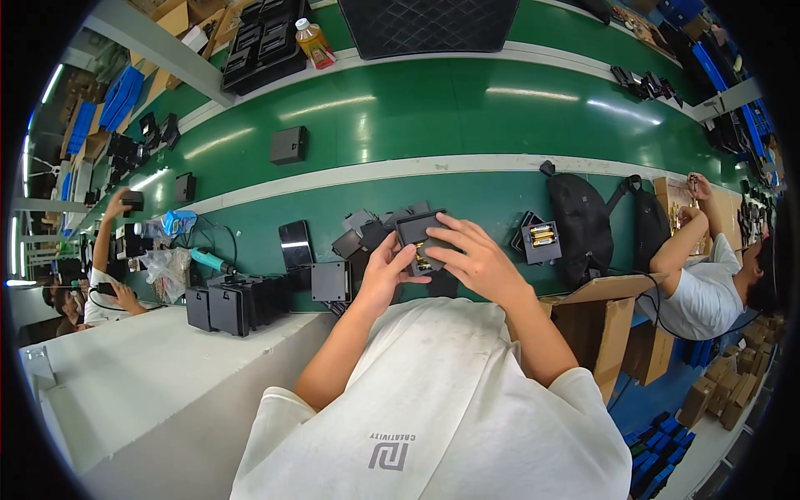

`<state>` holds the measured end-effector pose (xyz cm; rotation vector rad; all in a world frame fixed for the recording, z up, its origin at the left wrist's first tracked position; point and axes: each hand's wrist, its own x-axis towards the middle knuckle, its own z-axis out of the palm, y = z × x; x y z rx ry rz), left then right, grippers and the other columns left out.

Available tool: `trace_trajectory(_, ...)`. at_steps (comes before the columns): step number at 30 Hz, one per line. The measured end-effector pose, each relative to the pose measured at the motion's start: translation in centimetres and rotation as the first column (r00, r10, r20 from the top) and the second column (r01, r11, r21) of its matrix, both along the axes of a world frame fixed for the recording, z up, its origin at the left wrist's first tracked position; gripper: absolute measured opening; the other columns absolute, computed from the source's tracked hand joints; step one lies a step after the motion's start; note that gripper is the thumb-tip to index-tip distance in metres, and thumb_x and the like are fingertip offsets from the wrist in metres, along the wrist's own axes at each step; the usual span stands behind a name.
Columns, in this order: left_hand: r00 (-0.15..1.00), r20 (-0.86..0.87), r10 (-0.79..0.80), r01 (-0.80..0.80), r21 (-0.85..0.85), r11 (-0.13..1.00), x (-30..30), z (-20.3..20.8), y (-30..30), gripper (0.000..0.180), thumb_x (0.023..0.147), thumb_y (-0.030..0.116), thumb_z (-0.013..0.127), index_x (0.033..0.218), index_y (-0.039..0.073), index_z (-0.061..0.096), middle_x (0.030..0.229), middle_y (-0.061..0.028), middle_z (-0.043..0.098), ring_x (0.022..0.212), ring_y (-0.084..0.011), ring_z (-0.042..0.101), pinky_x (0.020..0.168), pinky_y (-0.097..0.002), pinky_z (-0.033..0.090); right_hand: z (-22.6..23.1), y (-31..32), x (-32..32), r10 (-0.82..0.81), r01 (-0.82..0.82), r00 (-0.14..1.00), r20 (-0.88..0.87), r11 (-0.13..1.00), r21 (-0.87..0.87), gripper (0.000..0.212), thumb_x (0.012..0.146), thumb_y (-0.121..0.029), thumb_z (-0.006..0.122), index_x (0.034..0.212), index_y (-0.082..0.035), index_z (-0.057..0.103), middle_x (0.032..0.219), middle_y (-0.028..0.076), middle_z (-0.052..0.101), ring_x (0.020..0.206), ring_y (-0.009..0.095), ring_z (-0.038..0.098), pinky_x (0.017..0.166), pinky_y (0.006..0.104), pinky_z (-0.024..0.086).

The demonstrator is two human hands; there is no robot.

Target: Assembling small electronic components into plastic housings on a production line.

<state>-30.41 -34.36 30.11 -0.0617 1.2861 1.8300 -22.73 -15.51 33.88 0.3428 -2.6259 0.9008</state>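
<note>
Just in front of my body, a black plastic battery box (413,227) rests between my two hands, with a few gold-coloured batteries (422,258) showing in its lower part. My left hand (382,277) grips its near left side, thumb up against the batteries. From the right, my right hand (477,257) lies over it with bent fingers on its edge; the fingers hide part of the box. Several black plastic cases (360,227) are heaped just beyond my left hand. To the right is another open case (542,240) with batteries in it.
At left are a dark phone (295,244), a teal electric screwdriver (212,261), black cases in a row (242,302) and a clear plastic bag (166,272). A black backpack (579,221) and an open cardboard box (593,321) stand right. Co-workers sit both sides; a black box (288,145) lies beyond the white rail.
</note>
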Motion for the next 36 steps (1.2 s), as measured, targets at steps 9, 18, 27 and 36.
trace_trajectory(9,0.996,0.027,-0.08,0.079,0.044,0.996,0.2,-0.4,-0.6,0.041,0.096,0.017,0.057,0.132,0.002,0.045,0.114,-0.013,0.057,0.094,-0.0215,0.06,0.074,-0.039,0.061,0.0,0.3,0.7,0.091,-0.089,0.991,0.094,0.996,-0.025,0.034,0.073,-0.012,0.074,0.106,-0.008,0.068,0.123,0.005,0.061,0.111,0.026,0.054,0.093,0.0357,0.045)
trace_trajectory(18,0.987,-0.042,-0.157,0.161,0.116,0.98,0.8,0.0,-0.4,0.055,0.087,0.003,0.063,0.138,0.001,0.04,0.118,-0.0146,0.057,0.094,-0.0235,0.064,0.075,-0.0373,0.061,-0.3,0.3,0.8,0.144,-0.139,0.986,0.082,0.988,-0.064,0.033,0.073,-0.013,0.074,0.105,-0.008,0.069,0.126,0.006,0.059,0.111,0.028,0.054,0.094,0.0357,0.046)
trace_trajectory(27,0.97,-0.087,-0.226,0.231,0.063,0.971,0.9,-0.1,0.9,0.071,0.082,-0.005,0.065,0.144,0.002,0.032,0.124,-0.0155,0.052,0.094,-0.0221,0.062,0.073,-0.0358,0.06,-3.0,-1.9,2.9,-0.176,0.444,0.887,0.426,0.575,-0.687,0.062,0.08,-0.005,0.068,0.138,-0.008,0.044,0.141,0.012,0.044,0.122,0.028,0.046,0.103,0.0378,0.038)
trace_trajectory(36,0.961,-0.074,-0.267,0.27,0.042,0.962,0.6,-1.1,2.6,0.068,0.085,-0.001,0.063,0.145,0.004,0.032,0.123,-0.0149,0.053,0.094,-0.0214,0.061,0.073,-0.0338,0.058,-3.4,-0.5,4.2,-0.015,0.448,0.882,0.471,0.337,-0.828,0.075,0.081,-0.001,0.064,0.146,-0.007,0.028,0.146,0.016,0.036,0.129,0.027,0.039,0.106,0.0387,0.034)
